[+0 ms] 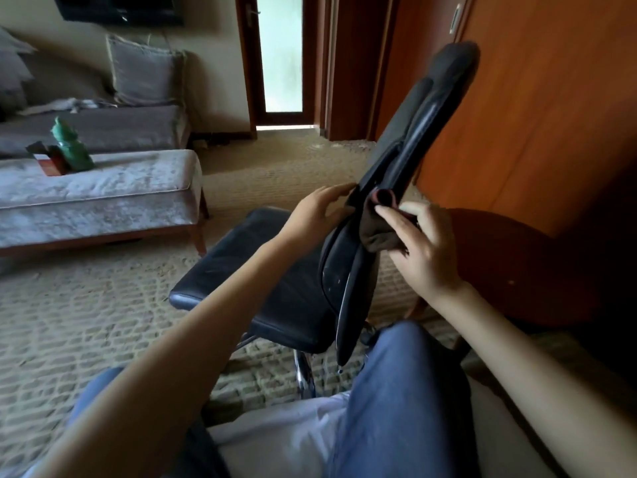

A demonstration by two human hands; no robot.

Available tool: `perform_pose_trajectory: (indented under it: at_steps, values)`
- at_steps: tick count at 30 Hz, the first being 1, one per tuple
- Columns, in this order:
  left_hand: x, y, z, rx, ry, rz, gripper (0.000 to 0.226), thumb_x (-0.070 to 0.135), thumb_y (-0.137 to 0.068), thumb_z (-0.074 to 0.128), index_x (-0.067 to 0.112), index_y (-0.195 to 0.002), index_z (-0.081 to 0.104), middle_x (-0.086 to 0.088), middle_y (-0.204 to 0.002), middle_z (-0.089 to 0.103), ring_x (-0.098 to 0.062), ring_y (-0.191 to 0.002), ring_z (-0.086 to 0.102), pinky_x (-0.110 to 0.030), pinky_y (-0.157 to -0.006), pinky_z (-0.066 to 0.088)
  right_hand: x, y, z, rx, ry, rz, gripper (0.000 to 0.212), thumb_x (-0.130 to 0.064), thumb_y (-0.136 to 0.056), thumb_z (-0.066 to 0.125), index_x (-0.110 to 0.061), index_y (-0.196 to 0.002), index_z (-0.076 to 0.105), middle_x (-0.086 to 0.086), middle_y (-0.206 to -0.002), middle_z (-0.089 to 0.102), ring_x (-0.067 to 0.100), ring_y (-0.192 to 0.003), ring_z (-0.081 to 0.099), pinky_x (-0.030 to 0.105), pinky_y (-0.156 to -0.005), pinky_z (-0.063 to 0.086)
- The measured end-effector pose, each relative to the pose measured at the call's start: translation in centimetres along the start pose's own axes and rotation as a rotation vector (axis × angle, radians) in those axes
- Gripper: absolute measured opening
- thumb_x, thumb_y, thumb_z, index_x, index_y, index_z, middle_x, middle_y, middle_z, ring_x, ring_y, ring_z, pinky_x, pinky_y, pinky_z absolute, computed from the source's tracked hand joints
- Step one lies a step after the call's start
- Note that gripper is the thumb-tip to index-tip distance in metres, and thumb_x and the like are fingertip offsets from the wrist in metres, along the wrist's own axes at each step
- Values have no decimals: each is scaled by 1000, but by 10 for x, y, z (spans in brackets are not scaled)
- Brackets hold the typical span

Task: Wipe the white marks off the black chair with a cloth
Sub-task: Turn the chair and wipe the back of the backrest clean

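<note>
The black chair (272, 281) stands in front of me, seat to the left, its backrest (424, 119) seen edge-on and rising to the upper right. Small white specks show on the lower back shell (332, 281). My left hand (317, 212) rests with spread fingers against the front edge of the backrest. A dark brown cloth (375, 229) is bunched against the rear of the backrest, and my right hand (424, 246) grips it there.
A grey upholstered bench (103, 201) with a green bottle (70, 146) and a red box stands at left, a grey sofa behind it. A round dark wooden table (517, 263) sits close on the right beside a wooden wardrobe (551, 98). My knees are below the chair.
</note>
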State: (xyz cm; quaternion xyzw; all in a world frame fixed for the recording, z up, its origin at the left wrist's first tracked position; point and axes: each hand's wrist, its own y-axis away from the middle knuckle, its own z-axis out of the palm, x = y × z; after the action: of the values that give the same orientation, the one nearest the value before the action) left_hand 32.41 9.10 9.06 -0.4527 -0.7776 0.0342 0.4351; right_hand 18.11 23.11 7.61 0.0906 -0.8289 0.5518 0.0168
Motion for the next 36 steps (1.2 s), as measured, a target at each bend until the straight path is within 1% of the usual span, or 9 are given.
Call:
perform_pose_trajectory:
  at_steps: [7, 12, 15, 18, 21, 24, 29, 31, 36]
  values:
    - [2, -50, 30, 3, -109, 102, 42, 27, -95, 54, 16, -135, 48, -8, -124, 56, -23, -112, 53, -32, -92, 44, 36, -6, 2, -63, 199, 102, 42, -5, -71, 50, -6, -108, 70, 18, -97, 62, 30, -87, 47, 42, -71, 39]
    - [5, -79, 47, -38, -333, 150, 42, 39, -92, 53, 10, -123, 47, -8, -121, 53, -28, -108, 55, -39, -82, 47, 54, 0, 9, -67, 314, 181, 39, -15, -77, 63, -10, -116, 67, 16, -101, 61, 28, -89, 44, 41, -75, 40]
    - [5, -98, 58, -51, -515, 233, 43, 41, -92, 50, 8, -118, 45, -10, -118, 52, -31, -106, 54, -39, -79, 42, 71, 6, 14, -148, 364, 182, 45, -15, -68, 73, -11, -113, 67, 14, -101, 61, 27, -89, 41, 40, -72, 36]
    - [-1, -118, 71, 38, -659, 389, 46, 45, -90, 39, 6, -109, 54, -11, -101, 59, -33, -87, 61, -39, -69, 45, 91, 8, 24, -183, 385, 128, 33, -12, -68, 74, -10, -101, 70, 13, -93, 61, 26, -84, 41, 38, -69, 32]
    - [-2, -138, 89, 132, -681, 478, 32, 36, -80, 48, 6, -82, 59, -8, -73, 61, -30, -59, 60, -32, -52, 44, 110, 10, 37, -177, 393, 84, 12, -15, -80, 69, -10, -91, 70, 11, -85, 61, 26, -78, 41, 37, -65, 32]
    - [-1, -156, 102, 200, -677, 487, 26, 34, -73, 50, 10, -67, 57, -4, -60, 57, -26, -46, 56, -25, -43, 40, 130, 14, 50, -155, 414, 87, 9, -18, -85, 67, -11, -89, 70, 10, -83, 61, 26, -76, 40, 37, -64, 33]
    - [-7, -183, 120, 263, -611, 531, 25, 31, -69, 43, 10, -64, 57, -2, -56, 57, -26, -44, 57, -23, -39, 37, 153, 32, 76, -135, 455, 134, 15, -25, -90, 64, -13, -85, 70, 9, -78, 60, 27, -72, 41, 36, -60, 30]
    - [-9, -193, 127, 283, -608, 530, 22, 28, -68, 43, 11, -63, 56, -2, -55, 57, -25, -44, 56, -22, -38, 33, 163, 48, 86, -215, 479, 107, 7, -18, -82, 72, -11, -85, 70, 9, -75, 57, 27, -71, 39, 35, -59, 26]
    - [-19, -216, 143, 332, -608, 516, 16, 24, -66, 47, 10, -64, 55, -3, -55, 57, -26, -45, 56, -21, -40, 31, 176, 102, 117, -415, 410, 110, 24, -3, -64, 78, -6, -87, 71, 9, -73, 57, 27, -73, 39, 34, -61, 24]
